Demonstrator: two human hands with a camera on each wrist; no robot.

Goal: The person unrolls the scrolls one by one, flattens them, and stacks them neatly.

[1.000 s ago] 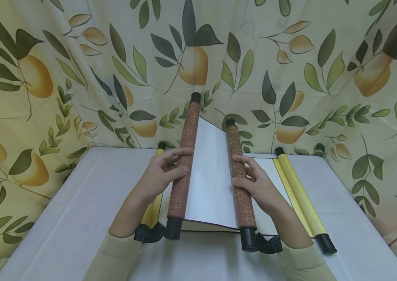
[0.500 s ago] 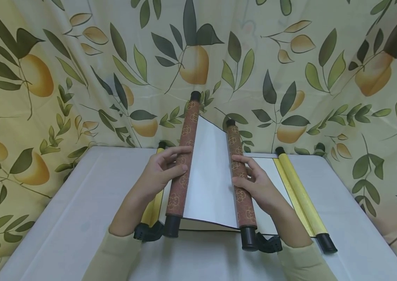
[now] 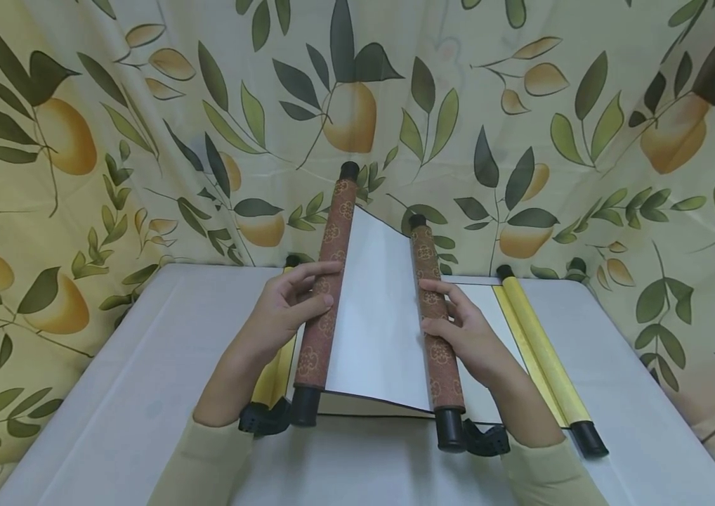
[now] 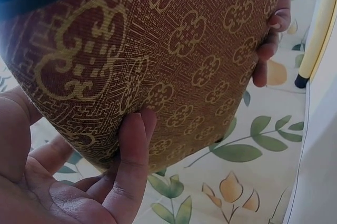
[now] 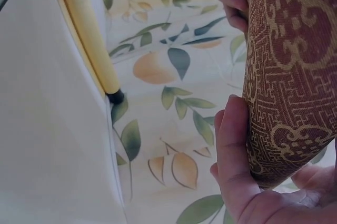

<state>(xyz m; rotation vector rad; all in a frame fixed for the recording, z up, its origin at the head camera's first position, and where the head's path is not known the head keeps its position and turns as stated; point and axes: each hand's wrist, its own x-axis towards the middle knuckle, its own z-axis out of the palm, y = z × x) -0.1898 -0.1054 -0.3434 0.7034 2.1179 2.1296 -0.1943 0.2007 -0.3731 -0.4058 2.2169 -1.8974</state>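
— Both brown brocade rollers [image 3: 324, 282] are drifting slightly apart?
— Yes; each hand, left [image 3: 281, 313] and right [image 3: 468, 334], is curling fingers round its roller, long axes pointing away, above the table [image 3: 111, 393].

Left hand [image 3: 281, 313] and right hand [image 3: 461, 330] each grip a brown patterned roller of a half-open scroll [image 3: 378, 309], white sheet between, held above a yellow-rollered scroll [image 3: 537, 351] lying on the grey table [image 3: 142, 379], leaf-print cloth [image 3: 142, 126] behind.
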